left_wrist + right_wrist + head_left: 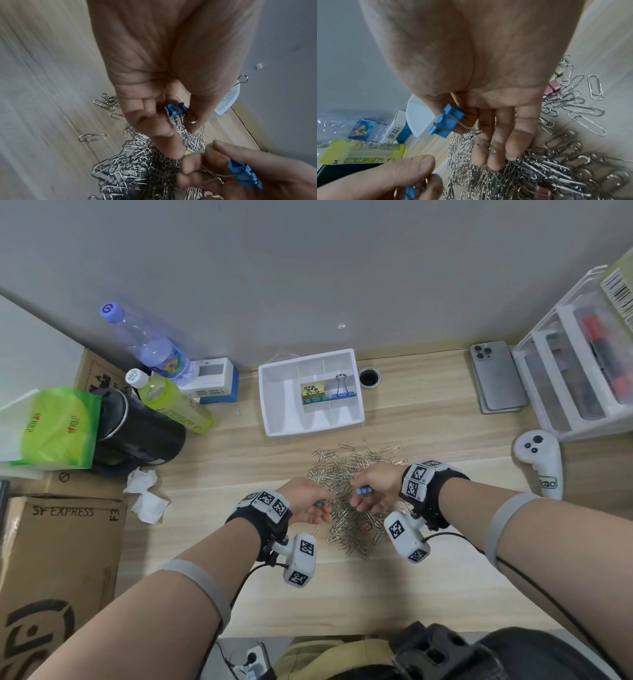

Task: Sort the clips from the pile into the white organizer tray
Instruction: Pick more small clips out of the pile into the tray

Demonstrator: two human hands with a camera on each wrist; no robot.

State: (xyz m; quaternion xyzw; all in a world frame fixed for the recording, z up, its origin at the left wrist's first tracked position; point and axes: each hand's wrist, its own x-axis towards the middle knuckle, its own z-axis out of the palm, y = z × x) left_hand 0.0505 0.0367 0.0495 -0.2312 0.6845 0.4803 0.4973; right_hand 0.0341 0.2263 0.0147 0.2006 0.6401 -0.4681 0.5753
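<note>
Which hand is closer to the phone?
The right hand: it is over the clip pile, on the phone's side. The left hand sits farther away, beyond it.

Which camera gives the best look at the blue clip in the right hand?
The right wrist view: the blue binder clip sits large and sharp against the right hand. The head view shows it tiny; the left wrist view shows it blurred at the edge.

An office desk against a plain grey wall — wood-grain worktop point(428, 419) with a cable hole point(370, 377), stacked clear stationery drawers point(579, 378) at the far right corner, a phone point(496, 378) beside them, drink bottles point(161, 371) and a courier carton point(58, 559) crowding the left edge.
</note>
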